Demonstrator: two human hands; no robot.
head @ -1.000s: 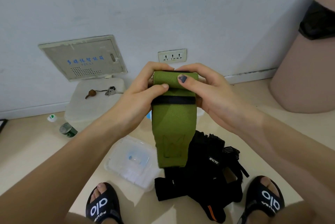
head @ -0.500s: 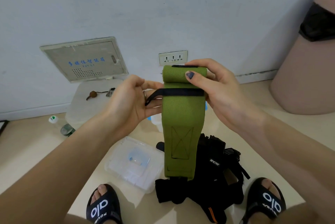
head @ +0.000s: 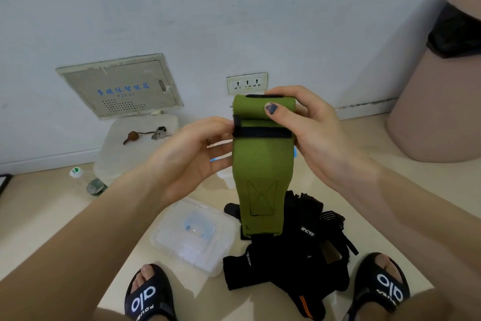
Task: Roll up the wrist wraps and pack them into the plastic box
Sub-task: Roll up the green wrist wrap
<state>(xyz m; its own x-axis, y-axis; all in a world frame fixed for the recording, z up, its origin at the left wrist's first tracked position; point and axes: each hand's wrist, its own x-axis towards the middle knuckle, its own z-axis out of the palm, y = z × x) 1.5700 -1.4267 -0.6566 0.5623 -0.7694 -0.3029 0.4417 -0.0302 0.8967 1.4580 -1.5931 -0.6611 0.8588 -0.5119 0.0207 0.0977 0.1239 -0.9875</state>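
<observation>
Water bottle (head: pixel 88 181): clear plastic, lying on its side on the floor near the left edge, white cap with a green mark, green label band.
Wall panel (head: pixel 119 86): flat off-white metal door set in the wall, blue characters printed on it, a patch of small vent holes below them.
White bin (head: pixel 135 149): frosted plastic with rounded corners, standing against the wall under the panel; a bunch of keys (head: pixel 158 133) on a dark cord with a brown bead lies on its lid.
Plastic box (head: pixel 194 236): clear and rectangular with ribbed edges, on the floor in front of the left slipper (head: pixel 145 294), something pale blue inside; it sits just left of the black pile.
Left hand (head: pixel 192 156): palm turned up, fingers loosely curled, fingertips pinching the left end of the black strap that crosses the wrap.
Wrist wrap (head: pixel 263 164): olive-green woven fabric held up in the air between both hands; top end rolled into a tight cylinder, the flat tail hanging down, with a stitched rectangle and cross near its lower end.
Wall socket (head: pixel 246 83): cream plate, three outlets in a row.
Right hand (head: pixel 309 128): closed around the rolled top, thumb with dark blue polish pressed on the front of the roll.
Black pile (head: pixel 291 255): dark gloves and straps heaped on the floor between the slippers, white lettering on one piece.
Pink bin (head: pixel 437 102): smooth and round, at the right edge, black liner folded over its rim.
</observation>
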